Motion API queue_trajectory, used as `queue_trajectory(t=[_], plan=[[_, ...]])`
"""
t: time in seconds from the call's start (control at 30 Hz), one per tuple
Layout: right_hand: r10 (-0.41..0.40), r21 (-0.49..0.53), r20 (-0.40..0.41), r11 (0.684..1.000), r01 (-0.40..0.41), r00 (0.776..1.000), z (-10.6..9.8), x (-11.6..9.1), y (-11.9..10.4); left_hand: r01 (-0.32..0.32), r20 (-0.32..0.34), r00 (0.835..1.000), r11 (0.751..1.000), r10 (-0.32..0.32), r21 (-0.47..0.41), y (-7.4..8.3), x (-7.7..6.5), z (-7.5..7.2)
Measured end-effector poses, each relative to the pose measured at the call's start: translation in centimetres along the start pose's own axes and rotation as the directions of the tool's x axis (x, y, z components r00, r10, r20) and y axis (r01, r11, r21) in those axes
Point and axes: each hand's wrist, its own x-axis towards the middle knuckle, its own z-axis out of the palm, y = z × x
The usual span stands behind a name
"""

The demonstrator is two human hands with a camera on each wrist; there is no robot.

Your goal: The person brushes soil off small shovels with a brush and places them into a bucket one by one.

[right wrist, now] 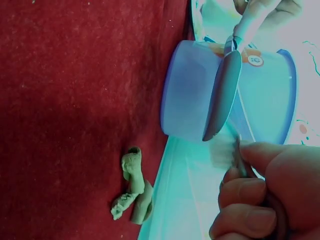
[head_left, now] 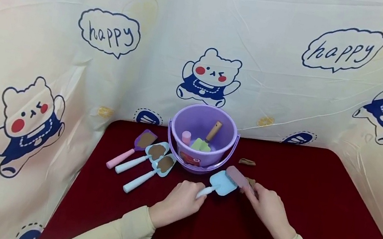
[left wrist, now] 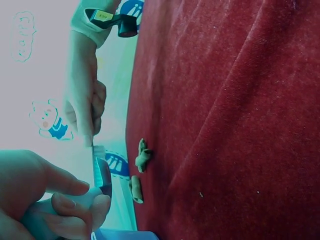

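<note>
My left hand (head_left: 180, 202) grips the handle of a light blue toy shovel (head_left: 220, 186), its blade raised over the table in front of the bucket. In my right hand (head_left: 271, 210) is a pink brush (head_left: 236, 176), its bristles turned toward the shovel blade and overlapping its right edge in the head view. The right wrist view shows the bristles (right wrist: 223, 152) close beside the blade (right wrist: 225, 95). Two rolled brown clay-like pieces lie on the red cloth: one (head_left: 247, 161) right of the bucket, the other (head_left: 250, 181) partly hidden behind the right hand.
A purple bucket (head_left: 184, 120) stands at the back middle, holding a green shovel (head_left: 201, 145) with a wooden handle and a pink cylinder (head_left: 186, 137). Left of it lie a purple shovel (head_left: 120, 158) and two light blue shovels (head_left: 130, 164), (head_left: 139, 182), each with brown material on its blade.
</note>
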Motion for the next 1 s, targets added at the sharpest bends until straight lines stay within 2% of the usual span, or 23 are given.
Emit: queue_trajectory(t=[0.2,0.53,0.77,1.0], plan=[[0.015,0.017,-0.053,1.0,-0.014,0.998,-0.4,0.0,0.4,-0.024,-0.044,0.999,0.998,0.027,0.05,-0.1,-0.3,-0.1],[0.054,0.017,-0.084,0.998,-0.053,0.995,-0.9,-0.3,1.2,-0.014,-0.034,0.999,0.998,0.016,0.053,0.2,-0.6,-0.7],[0.059,0.064,-0.045,0.996,-0.056,0.997,-0.6,-0.4,0.8,0.009,-0.007,1.0,0.999,-0.009,0.036,-0.1,-0.8,-0.4],[0.085,0.074,0.031,0.993,-0.087,0.996,-0.3,-0.4,0.9,0.014,-0.049,0.999,1.0,-0.013,0.025,0.1,-0.7,-0.2]])
